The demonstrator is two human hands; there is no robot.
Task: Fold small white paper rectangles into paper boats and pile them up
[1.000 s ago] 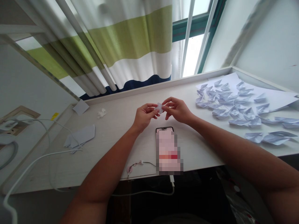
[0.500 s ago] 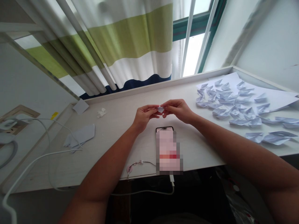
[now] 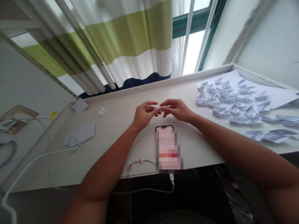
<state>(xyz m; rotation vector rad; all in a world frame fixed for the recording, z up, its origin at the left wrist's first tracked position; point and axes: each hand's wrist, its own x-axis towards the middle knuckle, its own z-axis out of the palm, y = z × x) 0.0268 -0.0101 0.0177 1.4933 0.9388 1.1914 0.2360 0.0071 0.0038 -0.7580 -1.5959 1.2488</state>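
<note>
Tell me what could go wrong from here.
1. The paper, small and mostly hidden between the fingertips of the left hand and right hand, might slip or crease askew.
2. The phone lies at the desk's near edge; a snag on its cable, hanging below, could drag it off.
3. The right forearm passes near the folded pieces and might knock them.

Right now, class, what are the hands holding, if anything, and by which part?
A small piece of white paper, its left side in the left hand, its right side in the right hand; exactly which edges or folds is hidden.
</note>
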